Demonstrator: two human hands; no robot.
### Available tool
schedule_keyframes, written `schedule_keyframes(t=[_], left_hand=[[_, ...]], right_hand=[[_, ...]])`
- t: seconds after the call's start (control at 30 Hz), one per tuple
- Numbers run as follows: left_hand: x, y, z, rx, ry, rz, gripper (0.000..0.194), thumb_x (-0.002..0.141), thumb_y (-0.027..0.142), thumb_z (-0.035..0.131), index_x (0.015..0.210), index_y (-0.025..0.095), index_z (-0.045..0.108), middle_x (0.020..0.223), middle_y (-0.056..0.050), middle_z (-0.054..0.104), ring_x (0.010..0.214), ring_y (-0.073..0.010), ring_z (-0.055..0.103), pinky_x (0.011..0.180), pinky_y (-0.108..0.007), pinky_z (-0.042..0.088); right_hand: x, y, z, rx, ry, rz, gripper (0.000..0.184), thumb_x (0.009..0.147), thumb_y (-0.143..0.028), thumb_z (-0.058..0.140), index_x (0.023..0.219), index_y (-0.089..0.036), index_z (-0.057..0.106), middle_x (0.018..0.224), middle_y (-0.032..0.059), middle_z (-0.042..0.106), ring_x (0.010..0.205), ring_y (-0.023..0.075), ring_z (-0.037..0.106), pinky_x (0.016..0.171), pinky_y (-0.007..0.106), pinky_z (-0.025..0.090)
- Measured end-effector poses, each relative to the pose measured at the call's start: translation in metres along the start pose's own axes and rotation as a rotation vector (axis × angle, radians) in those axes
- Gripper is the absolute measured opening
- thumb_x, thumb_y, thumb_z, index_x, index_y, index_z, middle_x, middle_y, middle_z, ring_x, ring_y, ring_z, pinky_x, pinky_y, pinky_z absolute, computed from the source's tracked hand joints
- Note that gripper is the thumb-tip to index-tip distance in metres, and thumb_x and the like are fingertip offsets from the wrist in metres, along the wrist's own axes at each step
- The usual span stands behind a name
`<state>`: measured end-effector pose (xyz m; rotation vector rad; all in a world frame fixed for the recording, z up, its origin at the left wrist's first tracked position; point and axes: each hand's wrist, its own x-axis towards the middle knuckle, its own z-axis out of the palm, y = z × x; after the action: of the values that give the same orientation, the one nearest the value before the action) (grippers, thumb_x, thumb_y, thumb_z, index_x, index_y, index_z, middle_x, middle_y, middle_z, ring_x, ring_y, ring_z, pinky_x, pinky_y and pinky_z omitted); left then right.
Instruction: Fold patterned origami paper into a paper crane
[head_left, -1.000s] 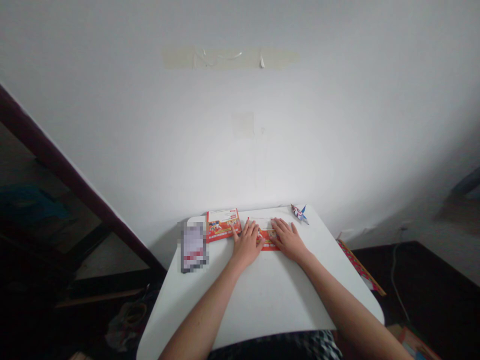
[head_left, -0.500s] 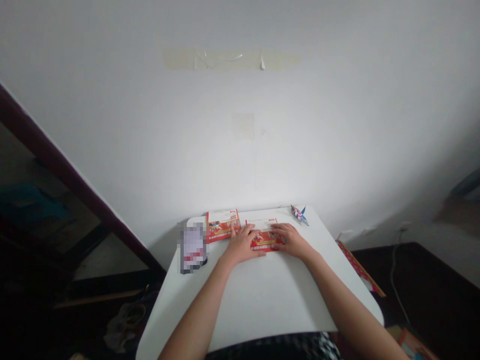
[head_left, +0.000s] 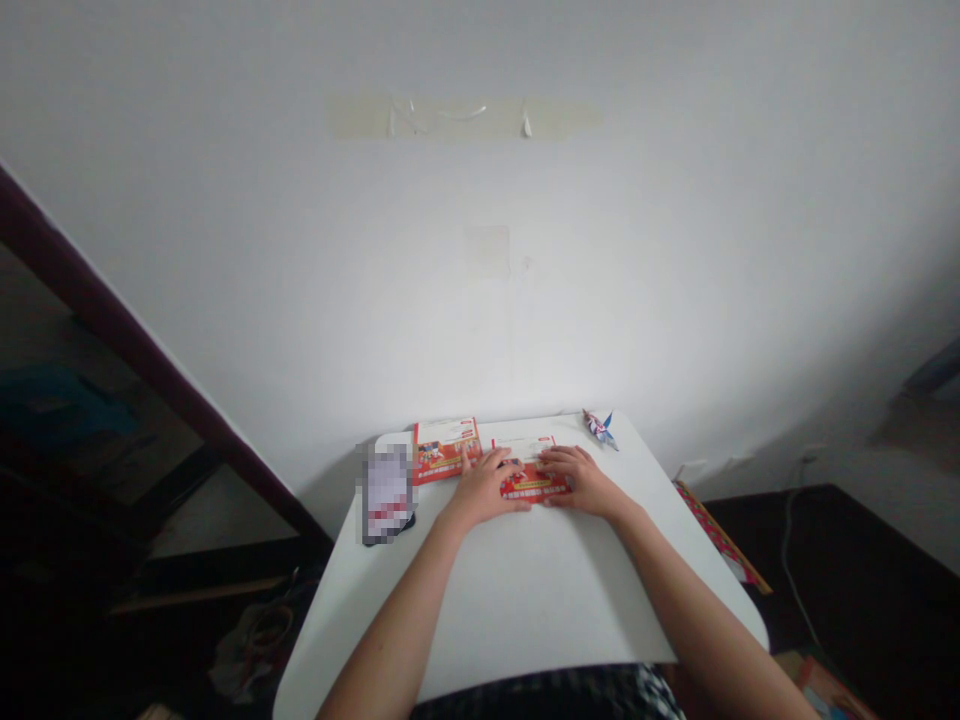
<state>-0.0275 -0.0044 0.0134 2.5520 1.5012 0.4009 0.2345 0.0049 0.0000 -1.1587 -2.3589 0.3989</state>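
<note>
A red-and-white printed paper sheet or packet (head_left: 536, 487) lies near the far side of the white table, between my hands. My left hand (head_left: 484, 490) rests over its left side, fingers spread and thumb by the near edge. On its right side lies my right hand (head_left: 589, 480), fingers stretched across the print and thumb near the lower edge. Both hands cover parts of the sheet, so its side edges are partly hidden. Just left of my left hand is a similar red-and-white printed piece (head_left: 446, 450), flat on the table.
A blurred-out phone-like object (head_left: 388, 495) sits at the table's left edge. A small folded-paper figure (head_left: 600, 429) stands at the back right corner. The white table (head_left: 540, 600) meets a white wall (head_left: 637, 250). A cable (head_left: 791, 550) runs down at the right.
My right thumb has shifted slightly toward the near edge of the sheet and inward. The sheet and my left hand stay almost in place.
</note>
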Motion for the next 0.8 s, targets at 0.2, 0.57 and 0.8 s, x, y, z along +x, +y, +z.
schedule_keyframes(t=[0.2,0.57,0.8], left_hand=[[0.0007,0.0002,0.0002,0.011,0.003,-0.007,0.058,0.079,0.063,0.076,0.129,0.035,0.071,0.155,-0.008,0.054,0.146,-0.0337,0.046,0.128,-0.067,0.012],[0.0006,0.0032,-0.0026,-0.010,0.024,-0.026,0.042,0.094,0.058,0.062,0.128,0.036,0.071,0.154,-0.005,0.057,0.145,-0.0281,0.048,0.129,-0.066,0.003],[0.0015,0.0019,0.0020,0.005,0.047,-0.034,0.038,0.098,0.056,0.055,0.129,0.040,0.071,0.152,-0.002,0.059,0.153,-0.0362,0.034,0.122,-0.079,0.002]], right_hand=[[0.0006,-0.0015,-0.0006,0.003,-0.016,-0.001,0.056,0.078,-0.053,0.083,0.129,-0.034,0.072,0.146,0.0085,0.062,0.139,0.0320,0.053,0.119,0.056,0.034],[0.0005,-0.0001,0.0000,0.050,0.022,-0.036,0.044,0.085,-0.039,0.077,0.128,-0.030,0.073,0.140,0.0098,0.067,0.136,0.0305,0.056,0.117,0.053,0.040],[0.0004,-0.0009,-0.0034,0.047,-0.008,-0.009,0.056,0.079,-0.020,0.068,0.134,-0.030,0.069,0.141,0.0089,0.066,0.138,0.0305,0.055,0.121,0.055,0.034]])
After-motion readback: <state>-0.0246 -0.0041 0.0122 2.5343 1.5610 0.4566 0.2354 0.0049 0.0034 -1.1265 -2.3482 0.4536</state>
